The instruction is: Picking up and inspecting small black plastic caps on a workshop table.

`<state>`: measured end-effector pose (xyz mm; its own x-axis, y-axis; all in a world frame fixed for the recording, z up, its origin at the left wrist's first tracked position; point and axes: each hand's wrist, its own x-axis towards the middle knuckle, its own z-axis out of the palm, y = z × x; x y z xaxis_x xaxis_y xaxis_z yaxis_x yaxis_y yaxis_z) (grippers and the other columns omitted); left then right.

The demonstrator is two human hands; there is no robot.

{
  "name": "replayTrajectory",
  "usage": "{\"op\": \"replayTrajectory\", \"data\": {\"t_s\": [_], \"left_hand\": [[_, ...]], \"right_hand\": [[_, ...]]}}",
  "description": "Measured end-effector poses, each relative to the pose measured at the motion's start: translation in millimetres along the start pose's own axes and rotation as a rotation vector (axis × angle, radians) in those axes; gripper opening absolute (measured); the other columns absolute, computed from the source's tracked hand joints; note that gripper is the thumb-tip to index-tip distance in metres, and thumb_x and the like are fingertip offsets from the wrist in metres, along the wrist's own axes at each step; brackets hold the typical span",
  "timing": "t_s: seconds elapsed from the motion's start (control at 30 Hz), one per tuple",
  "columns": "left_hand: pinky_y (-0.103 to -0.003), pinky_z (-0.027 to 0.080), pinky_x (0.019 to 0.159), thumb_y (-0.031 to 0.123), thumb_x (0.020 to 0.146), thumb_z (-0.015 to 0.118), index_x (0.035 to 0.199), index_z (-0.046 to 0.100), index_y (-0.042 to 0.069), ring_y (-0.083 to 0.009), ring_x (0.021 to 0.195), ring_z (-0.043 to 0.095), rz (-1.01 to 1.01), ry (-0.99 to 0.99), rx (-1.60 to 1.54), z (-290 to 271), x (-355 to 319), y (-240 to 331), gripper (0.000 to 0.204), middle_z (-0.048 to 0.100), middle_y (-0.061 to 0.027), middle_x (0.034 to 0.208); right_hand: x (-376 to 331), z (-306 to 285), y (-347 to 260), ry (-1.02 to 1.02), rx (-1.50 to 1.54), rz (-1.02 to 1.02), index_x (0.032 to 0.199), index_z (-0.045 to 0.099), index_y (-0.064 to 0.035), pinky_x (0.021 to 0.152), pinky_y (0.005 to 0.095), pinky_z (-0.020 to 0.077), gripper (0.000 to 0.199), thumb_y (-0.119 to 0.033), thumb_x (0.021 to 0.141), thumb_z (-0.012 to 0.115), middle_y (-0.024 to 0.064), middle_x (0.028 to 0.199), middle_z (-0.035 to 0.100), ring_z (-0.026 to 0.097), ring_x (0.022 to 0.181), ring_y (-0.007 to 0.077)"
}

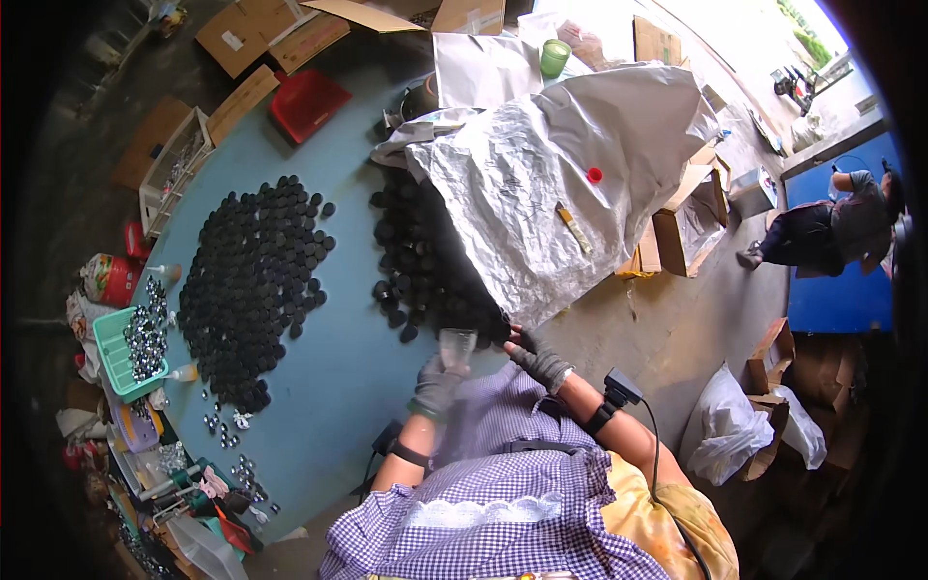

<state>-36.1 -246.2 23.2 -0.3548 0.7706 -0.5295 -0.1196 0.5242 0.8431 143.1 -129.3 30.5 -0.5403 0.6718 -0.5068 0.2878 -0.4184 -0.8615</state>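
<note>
Blue table (338, 367) crowded with black caps (251, 280). Our left hand (437, 384) fingers grip clear cup (456, 343); right hand (539, 361) fingers curl at pile edge (425, 271), grasp unclear. Caps may spill off edge if nudged.

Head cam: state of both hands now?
Left hand: gloved, closed on a small clear plastic piece.
Right hand: gloved, at the black caps; grip cannot be told.

On the table (338, 377) I see one spread of caps (253, 280) to my left, a second heap (420, 271) ahead beside the crumpled sheet (541, 184), and a tray (116, 353) at the far-left edge.
</note>
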Motion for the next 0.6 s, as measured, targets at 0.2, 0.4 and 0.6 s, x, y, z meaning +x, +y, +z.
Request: {"op": "replayTrajectory", "data": {"t_s": [0.2,0.4,0.6], "left_hand": [[-0.021,0.038,0.047,0.008,0.075,0.065,0.089,0.054,0.006,-0.0066,0.054,0.045,-0.217,0.234,-0.536,-24,16,-66,0.018,0.054,-0.0002,0.073],[-0.022,0.042,0.049,0.007,0.08,0.059,0.084,0.052,0.008,-0.0098,0.055,0.049,-0.233,0.261,-0.846,37,11,-44,0.008,0.051,-0.0001,0.068],[-0.033,0.046,0.067,0.025,0.082,0.059,0.078,0.052,0.01,-0.0155,0.069,0.054,-0.172,0.017,-0.969,110,3,-64,0.016,0.055,-0.0023,0.076]], "right_hand": [[-24,-26,-5,-0.086,-0.182,0.093,0.112,0.051,0.0034,0.08,0.0301,0.0438,0.042,-0.027,0.084,0.057,0.0107,0.096,0.06,0.055,0.089,0.0166],[-33,-86,51,-0.172,-0.214,0.234,0.111,0.052,-0.0001,0.072,0.0274,0.0447,0.043,-0.028,0.08,0.062,0.0058,0.09,0.06,0.054,0.082,0.0131],[-32,-194,110,-0.263,0.031,0.274,0.106,0.054,-0.0026,0.063,0.0289,0.0485,0.039,-0.03,0.079,0.062,0.0062,0.088,0.059,0.057,0.078,0.0161]]}}
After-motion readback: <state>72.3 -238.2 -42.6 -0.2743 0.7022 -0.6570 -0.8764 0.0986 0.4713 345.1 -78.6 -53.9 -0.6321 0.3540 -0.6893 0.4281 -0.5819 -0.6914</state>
